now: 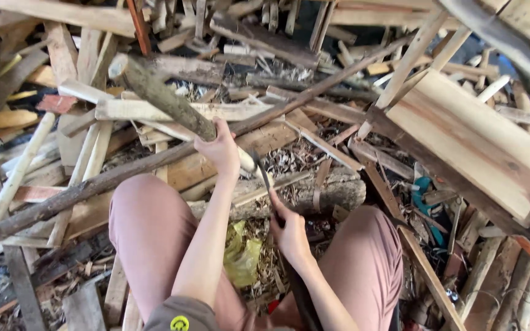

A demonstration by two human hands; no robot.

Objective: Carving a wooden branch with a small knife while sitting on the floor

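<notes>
1. A bark-covered branch (164, 98) is gripped near its lower end by the left hand (219, 150); it is held tilted, its cut top end raised up and to the left over the scrap pile, its pale stripped tip poking out just below the fist.
2. Just right of the branch's lower tip, a dark blade (264, 178) is seen, its edge set close against the pale wood; contact cannot be confirmed.
3. The blade's handle is clasped by the right hand (289, 233), fingers wrapped tight, below and right of the branch.
4. Directly under the branch's tip a thick log (332, 190) is laid crosswise, serving as a rest between the knees.
5. Either side of the branch holder's arms, two knees in pink shorts (148, 227) are spread.
6. Below the branch, between the knees, a crumpled yellow bag (240, 254) is lodged among shavings.
7. Behind the branch a long dark pole (154, 165) is stretched diagonally across the heap.
8. Far right of the branch, a pale plank box (473, 141) is propped on the pile.
9. All around the branch, scrap planks (173, 110) and offcuts are strewn.
</notes>
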